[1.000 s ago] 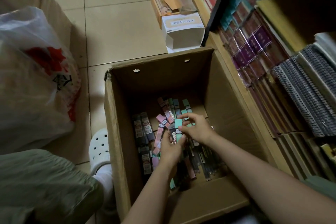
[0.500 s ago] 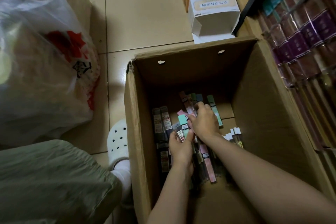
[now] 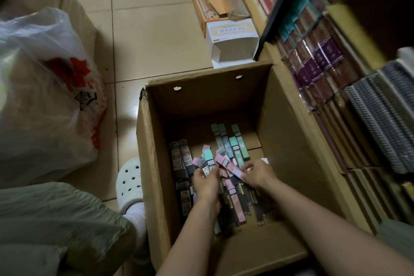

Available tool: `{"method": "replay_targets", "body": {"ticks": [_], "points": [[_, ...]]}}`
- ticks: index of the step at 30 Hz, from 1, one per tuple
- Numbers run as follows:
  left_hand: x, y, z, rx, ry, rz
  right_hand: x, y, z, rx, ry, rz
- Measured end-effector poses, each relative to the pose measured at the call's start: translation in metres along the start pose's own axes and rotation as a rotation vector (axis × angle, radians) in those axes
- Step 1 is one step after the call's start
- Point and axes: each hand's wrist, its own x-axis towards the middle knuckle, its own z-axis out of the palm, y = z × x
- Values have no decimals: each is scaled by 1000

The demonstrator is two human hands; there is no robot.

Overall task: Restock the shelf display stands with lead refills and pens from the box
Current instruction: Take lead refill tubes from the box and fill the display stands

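Head view: a cardboard box [image 3: 154, 163] stands open on the tiled floor [image 3: 152, 29], filling the centre and the 6 o'clock part of the frame. Both forearms reach down into it from 6 o'clock. The left hand [image 3: 205, 182] grips a fanned bundle of refill packs [image 3: 207, 161], pink, mint and dark, their tops pointing toward 12 o'clock. The right hand [image 3: 257, 175], just at its 3 o'clock side, pinches one pink pack [image 3: 226, 164] whose top end lies against the bundle. More packs lie loose on the box bottom: dark ones [image 3: 179, 159] at 9 o'clock of the hands, green ones [image 3: 237, 143] at 12 o'clock, and long thin ones [image 3: 246, 199] under the wrists, which may be pens; blur keeps me from telling.

At 3 o'clock of the box stands a shelf [image 3: 336, 101] packed with wrapped books and spiral notebooks [image 3: 380, 123]. At 12 o'clock sit a white carton [image 3: 233, 40] and, beyond it, a small open tray box [image 3: 215, 0]. At 9 o'clock lies a plastic bag [image 3: 44, 87] with red print. A white clog [image 3: 130, 184] touches the box's left wall, with a green trouser leg [image 3: 56, 219] at 7 o'clock.
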Motion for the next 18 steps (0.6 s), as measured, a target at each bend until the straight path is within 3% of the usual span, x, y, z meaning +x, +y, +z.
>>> {"method": "replay_targets", "body": {"ticks": [4, 9, 18], "points": [[-20, 2, -3, 61, -30, -21, -31, 6, -19, 69, -60, 17], [-49, 38, 13, 207, -287, 147, -77, -13, -63, 540, -85, -21], [-131, 143, 76, 471, -806, 415, -180, -29, -173, 437, 37, -492]]}}
